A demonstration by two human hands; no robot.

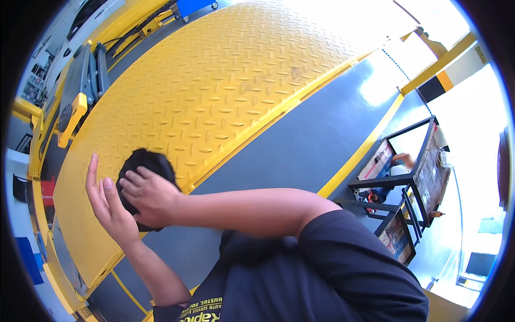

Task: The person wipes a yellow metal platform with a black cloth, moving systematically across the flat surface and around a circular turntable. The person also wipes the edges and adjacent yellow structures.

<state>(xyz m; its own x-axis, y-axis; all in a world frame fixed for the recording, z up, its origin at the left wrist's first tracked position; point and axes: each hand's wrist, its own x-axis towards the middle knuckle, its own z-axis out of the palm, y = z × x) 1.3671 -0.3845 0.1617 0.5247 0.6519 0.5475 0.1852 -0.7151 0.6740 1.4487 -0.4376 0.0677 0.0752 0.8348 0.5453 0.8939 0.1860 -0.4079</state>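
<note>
A dark, rounded bundle that looks like black cloth (147, 159) is in front of me at the left, over the edge of the yellow plate; its exact kind is unclear. Across its near face lies my right hand (153, 197), fingers bent against the fabric, the bare forearm reaching over my body. My left hand (110, 206) is raised beside the bundle's left side, its fingers stretched upward and apart. Whether the left palm touches the cloth is hard to see.
A large yellow tread plate (225, 91) spreads ahead, its raised edge crossing the grey floor (300, 145). Yellow lift parts (75, 118) stand at the left. On the right is a black-framed table (429, 172), with a person's arm (402, 158) beside it. A blue cabinet (193, 6) is far off.
</note>
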